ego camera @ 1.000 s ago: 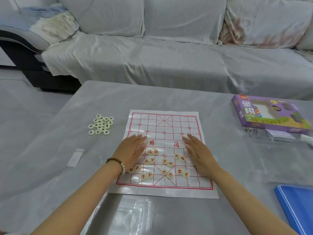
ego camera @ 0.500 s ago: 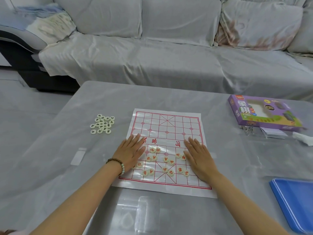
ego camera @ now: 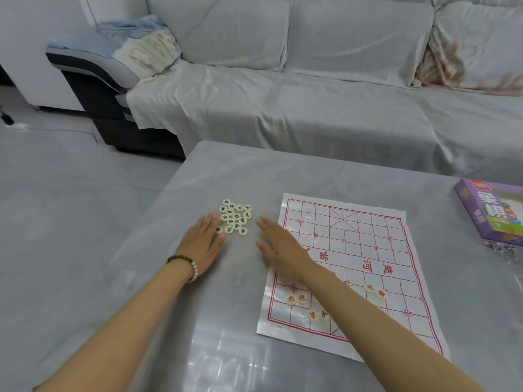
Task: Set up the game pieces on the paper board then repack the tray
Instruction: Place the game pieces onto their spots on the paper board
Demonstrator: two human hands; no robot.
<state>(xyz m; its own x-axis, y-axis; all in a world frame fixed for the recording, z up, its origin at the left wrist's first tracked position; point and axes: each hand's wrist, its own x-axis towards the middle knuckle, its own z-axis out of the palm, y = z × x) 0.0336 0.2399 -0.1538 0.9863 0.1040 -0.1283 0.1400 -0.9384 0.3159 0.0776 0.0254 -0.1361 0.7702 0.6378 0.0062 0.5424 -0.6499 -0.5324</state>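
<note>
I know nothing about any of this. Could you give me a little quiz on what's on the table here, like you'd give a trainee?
1. True or false: the black-lettered pieces lie on the paper board.
2. The left hand and right hand are: A) clenched into fists; B) open, one on each side of the black-lettered pieces; C) each pinching a piece.
3. What colour are the characters on the pieces on the board?
Key: 1 false, they lie on the table, left of the board; 2 B; 3 red.
</note>
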